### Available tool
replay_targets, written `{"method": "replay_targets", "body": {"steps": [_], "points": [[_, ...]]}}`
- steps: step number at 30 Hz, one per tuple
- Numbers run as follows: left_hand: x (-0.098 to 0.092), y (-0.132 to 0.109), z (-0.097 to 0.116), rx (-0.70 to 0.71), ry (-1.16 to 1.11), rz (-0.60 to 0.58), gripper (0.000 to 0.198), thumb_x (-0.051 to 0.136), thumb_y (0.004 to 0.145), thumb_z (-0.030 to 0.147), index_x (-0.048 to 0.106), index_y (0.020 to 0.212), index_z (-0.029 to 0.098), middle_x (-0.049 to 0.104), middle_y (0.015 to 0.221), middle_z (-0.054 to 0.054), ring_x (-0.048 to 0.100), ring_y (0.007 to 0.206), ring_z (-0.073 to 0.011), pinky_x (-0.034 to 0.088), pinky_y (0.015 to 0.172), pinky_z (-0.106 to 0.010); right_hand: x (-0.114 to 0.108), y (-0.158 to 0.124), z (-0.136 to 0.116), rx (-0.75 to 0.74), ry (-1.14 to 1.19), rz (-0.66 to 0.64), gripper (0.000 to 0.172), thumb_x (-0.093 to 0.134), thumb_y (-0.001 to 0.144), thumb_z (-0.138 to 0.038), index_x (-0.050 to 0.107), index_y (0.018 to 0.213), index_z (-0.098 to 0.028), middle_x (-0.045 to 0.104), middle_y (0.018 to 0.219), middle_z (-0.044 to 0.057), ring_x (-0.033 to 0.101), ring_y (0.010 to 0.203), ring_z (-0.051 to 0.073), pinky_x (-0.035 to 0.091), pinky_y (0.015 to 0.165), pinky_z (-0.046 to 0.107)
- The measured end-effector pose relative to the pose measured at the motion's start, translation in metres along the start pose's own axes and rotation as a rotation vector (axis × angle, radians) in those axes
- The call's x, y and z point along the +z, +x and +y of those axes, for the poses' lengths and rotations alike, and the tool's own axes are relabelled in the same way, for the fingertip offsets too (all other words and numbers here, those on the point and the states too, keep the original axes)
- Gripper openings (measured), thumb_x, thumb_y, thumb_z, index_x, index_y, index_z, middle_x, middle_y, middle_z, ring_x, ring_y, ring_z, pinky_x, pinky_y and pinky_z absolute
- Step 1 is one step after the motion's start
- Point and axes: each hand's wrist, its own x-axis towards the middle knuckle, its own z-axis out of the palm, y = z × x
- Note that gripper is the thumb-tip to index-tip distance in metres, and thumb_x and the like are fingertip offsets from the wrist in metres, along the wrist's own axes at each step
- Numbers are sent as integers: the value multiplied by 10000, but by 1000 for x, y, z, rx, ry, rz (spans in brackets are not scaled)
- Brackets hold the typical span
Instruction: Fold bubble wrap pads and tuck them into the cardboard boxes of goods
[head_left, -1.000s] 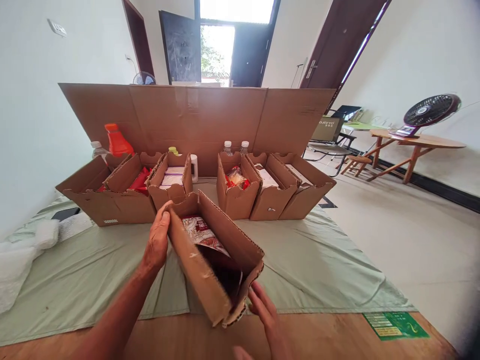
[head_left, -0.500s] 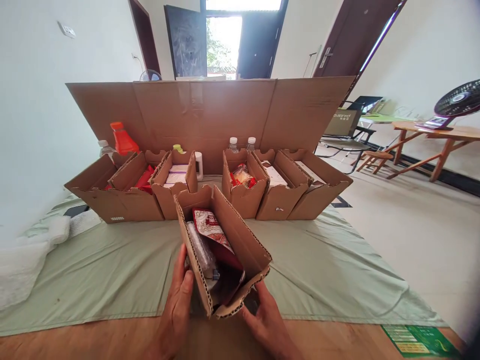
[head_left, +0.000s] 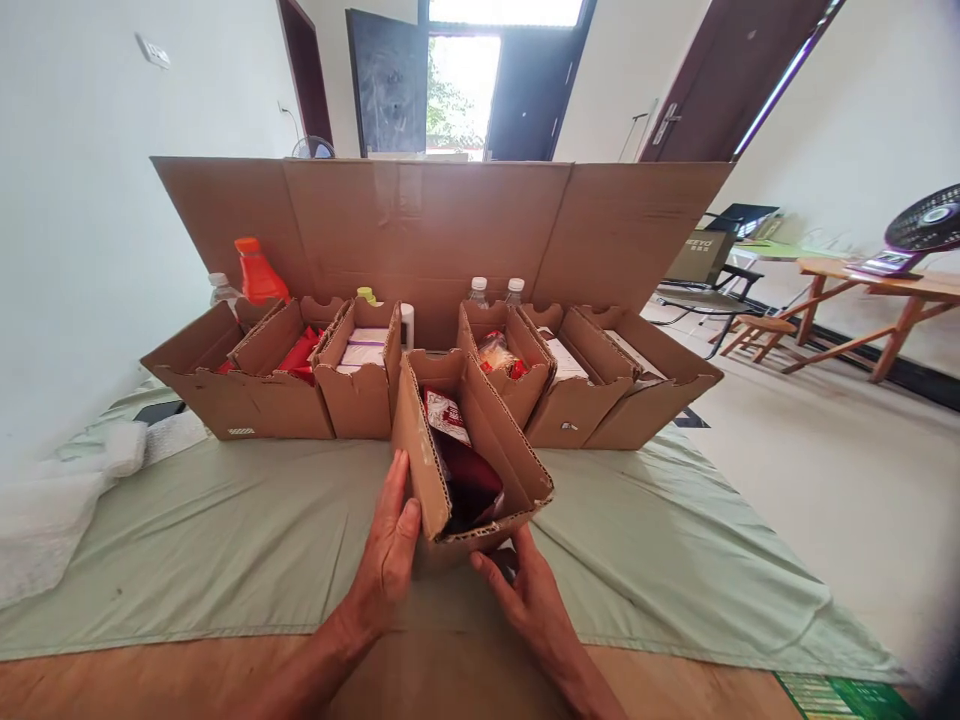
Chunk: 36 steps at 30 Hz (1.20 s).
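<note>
An open-topped cardboard box [head_left: 517,455], tilted toward me, is held between both my hands in front of the row. Inside it lies a dark red and white printed packet [head_left: 448,415]. My left hand [head_left: 391,545] presses along the box's left wall, thumb near the front corner. My right hand [head_left: 525,585] grips the front end from below, its fingertips partly hidden under the box. A small dark patch shows between its thumb and fingers; I cannot make out what it is. The box's far end is close to the gap in the row, overlapping the neighbouring box in view.
Similar cardboard boxes [head_left: 259,405] with packets stand left and right of the gap, before a tall cardboard panel [head_left: 427,215]. Behind them are an orange-red bottle [head_left: 259,275] and clear bottles [head_left: 478,291]. Bubble wrap [head_left: 112,450] lies left on the green cloth [head_left: 277,540].
Both hands have moved the box forward, away from me, and slightly right, toward the gap. The clear plastic-wrapped item inside is now hidden behind the left wall. The view has shifted slightly.
</note>
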Motion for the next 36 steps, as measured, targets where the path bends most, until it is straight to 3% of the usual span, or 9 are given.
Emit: {"method": "replay_targets", "body": {"steps": [7,14,19,23,25,27,29,31,36], "points": [[-15,44,-2,36,-90,11,703,384,985,652,429,1536,217,432,1606,-81,295,1530,-300,248,1261,-484,-2,26,-16,-56,-357,-30,213,489,910,-283,581,1082,-199,708,902,69,656,730,215,500,644,317],[-22,93,-40,-8,-150,36,694,440,923,698,600,1384,205,635,1417,-102,416,1467,-299,323,1220,-491,11,73,-22,51,-625,-10,212,545,929,-299,625,1089,-186,776,950,83,700,726,216,445,646,298],[-27,94,-58,-61,-115,50,624,421,950,671,666,1280,201,676,1348,-118,513,1387,-286,367,1182,-484,10,115,-23,123,-719,13,233,553,953,-348,681,845,-186,767,794,114,712,723,259,365,587,297],[-32,84,-64,-80,-35,142,522,529,924,583,701,1184,163,717,1227,-145,623,1218,-300,444,1088,-479,16,113,-27,77,-715,-96,359,512,981,-310,683,689,-191,724,659,105,697,662,246,372,579,297],[-35,82,-66,-90,0,181,461,551,909,545,730,1093,162,741,1126,-138,659,1109,-299,473,1031,-469,24,103,-31,11,-663,-193,273,539,970,-283,734,796,-203,753,720,68,707,686,218,422,614,289],[-36,82,-67,-94,23,211,417,559,895,523,743,1031,175,748,1053,-119,669,1035,-290,485,992,-449,35,96,-35,-67,-598,-263,197,594,937,-257,739,1068,-234,791,957,49,729,856,205,487,727,286],[-36,84,-68,-93,33,235,395,563,881,520,746,992,189,748,1005,-103,670,989,-280,494,960,-429,44,97,-37,-121,-548,-279,377,616,906,-216,650,1280,-245,746,1196,63,694,1068,210,504,872,306],[-36,85,-68,-94,33,254,384,559,874,523,743,949,195,747,971,-97,670,950,-274,501,930,-418,51,106,-35,-143,-519,-259,434,585,906,-182,601,1337,-226,713,1259,88,653,1156,219,497,947,343],[-34,87,-66,-109,3,290,381,529,886,521,731,885,197,743,883,-83,676,853,-250,522,851,-394,58,138,-21,-155,-476,-204,508,563,887,-158,542,1390,-219,689,1276,118,645,1153,229,516,936,385]]}}
